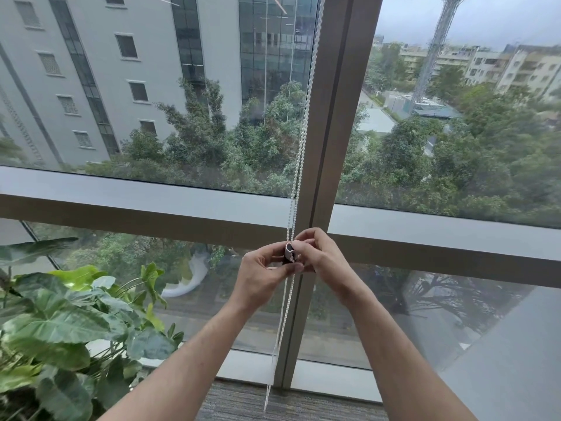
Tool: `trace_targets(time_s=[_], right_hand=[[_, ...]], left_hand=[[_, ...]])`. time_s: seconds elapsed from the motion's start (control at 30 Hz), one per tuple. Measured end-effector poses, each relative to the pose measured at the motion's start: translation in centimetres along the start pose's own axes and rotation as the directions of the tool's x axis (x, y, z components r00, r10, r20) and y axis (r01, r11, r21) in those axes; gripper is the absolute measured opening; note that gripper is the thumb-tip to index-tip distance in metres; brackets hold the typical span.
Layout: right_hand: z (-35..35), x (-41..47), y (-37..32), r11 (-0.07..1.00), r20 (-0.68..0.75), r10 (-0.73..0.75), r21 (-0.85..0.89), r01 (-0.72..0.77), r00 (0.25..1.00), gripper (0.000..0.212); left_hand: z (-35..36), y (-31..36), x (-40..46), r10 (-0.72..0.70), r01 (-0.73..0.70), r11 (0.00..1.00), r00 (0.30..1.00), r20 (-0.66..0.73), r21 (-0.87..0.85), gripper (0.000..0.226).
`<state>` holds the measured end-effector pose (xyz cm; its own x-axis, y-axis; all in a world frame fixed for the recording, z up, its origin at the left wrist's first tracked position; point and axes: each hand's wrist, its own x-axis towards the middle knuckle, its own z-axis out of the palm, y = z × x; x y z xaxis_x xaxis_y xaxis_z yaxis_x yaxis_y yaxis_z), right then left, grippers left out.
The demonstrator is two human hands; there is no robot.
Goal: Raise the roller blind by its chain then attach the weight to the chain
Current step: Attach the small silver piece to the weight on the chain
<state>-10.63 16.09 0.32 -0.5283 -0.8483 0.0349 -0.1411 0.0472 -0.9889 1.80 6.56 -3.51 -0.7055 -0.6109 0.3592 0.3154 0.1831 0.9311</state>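
weight: small dark clip-looking piece with a pale curved edge point(288, 253), pinched between both hands right at the bead chain, just in front of where the window frame's upright and crossbar meet. Guessing it's held sideways like that so its open slot faces the beads.

bead chain: white double strand point(304, 129) drops from above the top of the view, passes through the hands and hangs slack almost to the carpet. Can't say whether it's actually seated in the weight yet, fingers cover that bit.

left hand: point(263, 273) fingers curled round the weight from the left, thumb along the bottom. Looks like the steadying hand.

right hand: point(318, 256) fingertips bunched together, pinching at the weight's top edge where the chain meets it. Probably the one doing the fiddly feeding.

blind: no fabric anywhere over the glass, so I'd say the raising part is done and this is the attaching step.

window frame: grey upright point(337, 117) sits just right of the chain.

plant: big leafy potted thing point(69, 317) down to the left, well clear of the hands.
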Motion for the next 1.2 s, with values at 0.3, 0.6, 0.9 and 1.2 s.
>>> trace_targets(time_s=[0.3, 0.6, 0.9, 1.2], right_hand=[[0.3, -0.4, -0.2, 0.974, 0.181, 0.155, 0.138, -0.181, 0.971, 0.036], [0.8, -0.5, 0.1, 0.941, 0.196, 0.098, 0.302, -0.155, 0.976, 0.031], [0.7, -0.6, 0.5, 0.940, 0.243, 0.055, 0.314, -0.132, 0.969, 0.021], [0.7, -0.5, 0.3, 0.939, 0.202, 0.040, 0.328, -0.106, 0.979, 0.026]], left_hand=[[0.0, 0.6, -0.2, -0.035, 0.035, 0.998, 0.999, -0.008, -0.053, 0.035], [-0.4, 1.1, -0.2, -0.070, 0.072, 0.996, 0.997, 0.029, -0.048, 0.033], [-0.8, 1.2, -0.2, -0.079, 0.087, 0.992, 0.993, 0.083, -0.092, 0.034], [-0.9, 1.6, 0.0, -0.083, 0.093, 0.993, 0.989, 0.121, -0.076, 0.037]])
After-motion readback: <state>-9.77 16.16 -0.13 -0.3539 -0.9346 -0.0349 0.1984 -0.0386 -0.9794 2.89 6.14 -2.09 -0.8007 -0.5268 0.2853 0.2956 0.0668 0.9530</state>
